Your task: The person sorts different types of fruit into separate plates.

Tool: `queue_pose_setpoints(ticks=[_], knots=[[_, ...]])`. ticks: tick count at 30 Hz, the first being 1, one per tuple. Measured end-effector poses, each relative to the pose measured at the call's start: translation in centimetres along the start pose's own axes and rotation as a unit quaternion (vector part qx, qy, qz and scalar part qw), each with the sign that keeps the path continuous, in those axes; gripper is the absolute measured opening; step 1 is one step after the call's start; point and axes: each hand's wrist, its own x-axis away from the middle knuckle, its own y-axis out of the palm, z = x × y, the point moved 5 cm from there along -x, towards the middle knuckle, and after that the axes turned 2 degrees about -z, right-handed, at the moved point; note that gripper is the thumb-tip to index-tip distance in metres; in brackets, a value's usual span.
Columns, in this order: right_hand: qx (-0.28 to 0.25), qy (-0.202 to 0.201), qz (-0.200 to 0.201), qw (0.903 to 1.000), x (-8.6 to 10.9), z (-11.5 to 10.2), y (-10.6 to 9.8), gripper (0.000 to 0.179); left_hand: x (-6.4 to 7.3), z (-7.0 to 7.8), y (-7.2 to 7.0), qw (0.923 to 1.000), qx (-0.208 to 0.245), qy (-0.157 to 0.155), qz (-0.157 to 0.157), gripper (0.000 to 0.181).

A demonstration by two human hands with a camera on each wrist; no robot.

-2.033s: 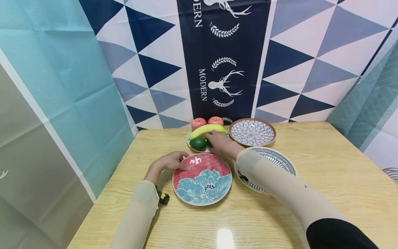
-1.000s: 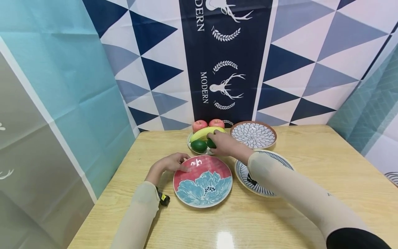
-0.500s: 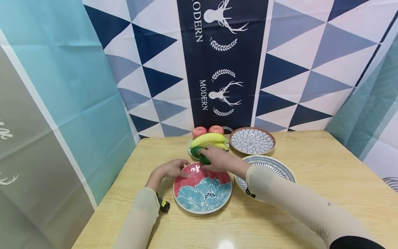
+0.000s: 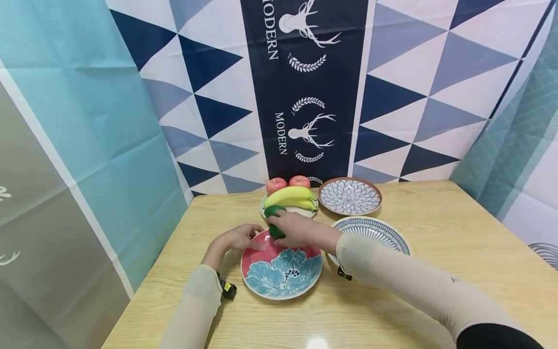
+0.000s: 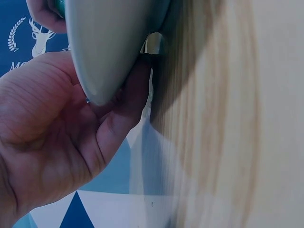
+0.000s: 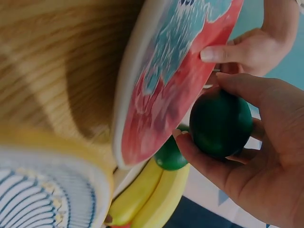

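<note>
Free passage over near tabletop [image 4: 270,325], bananas [image 4: 289,196] a barrier beyond the flowered plate [image 4: 285,276].

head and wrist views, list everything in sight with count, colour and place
flower plate: 1, red and turquoise, front centre
held green fruit: 1, dark green, right hand
other green fruit: 1, dark green, small plate
bananas: at least 2, yellow, small plate
apples: 2, red, behind bananas
small plate: 1, whitish, table's far side
brown-rimmed plate: 1, dark-and-white petals, right of small plate
striped plate: 1, blue and white, right of flower plate
table: 1, light wood, under plates
wall cloths: several, blue, white, turquoise, grey, around table
sleeves: 2, beige, forearms
left hand: 1, flower plate's rim
right hand: 1, gripping fruit
</note>
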Motion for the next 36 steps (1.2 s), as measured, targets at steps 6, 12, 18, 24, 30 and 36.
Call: queue_pose_setpoints(ticks=[6, 12, 18, 24, 30, 36], knots=[[0.005, -0.021, -0.006, 0.9998, -0.2, -1.3, 0.6, 0.056, 0.0, 0.1, -0.1, 0.9999, -0.011, 0.006, 0.001, 0.052], [0.015, -0.025, -0.018, 0.9994, -0.4, -2.1, 1.0, 0.066, -0.2, 0.3, -0.5, 0.9998, -0.018, 0.007, 0.006, 0.051], [0.016, -0.009, -0.036, 0.9992, -0.4, -2.4, 1.8, 0.070, -0.2, 0.3, -0.4, 0.9994, -0.025, 0.021, -0.004, 0.036], [0.017, -0.004, -0.036, 0.9992, -0.5, -2.2, 2.6, 0.073, -0.2, 0.1, -0.1, 0.9997, -0.019, 0.016, -0.007, 0.034], [0.012, 0.013, -0.038, 0.9991, -0.5, -1.7, 2.7, 0.075, -0.1, 0.1, -0.2, 0.9998, -0.019, 0.010, -0.003, 0.045], [0.007, 0.010, -0.031, 0.9994, -0.3, -1.8, 2.5, 0.067, -0.1, 0.1, -0.1, 0.9998, -0.018, -0.001, 0.002, 0.051]])
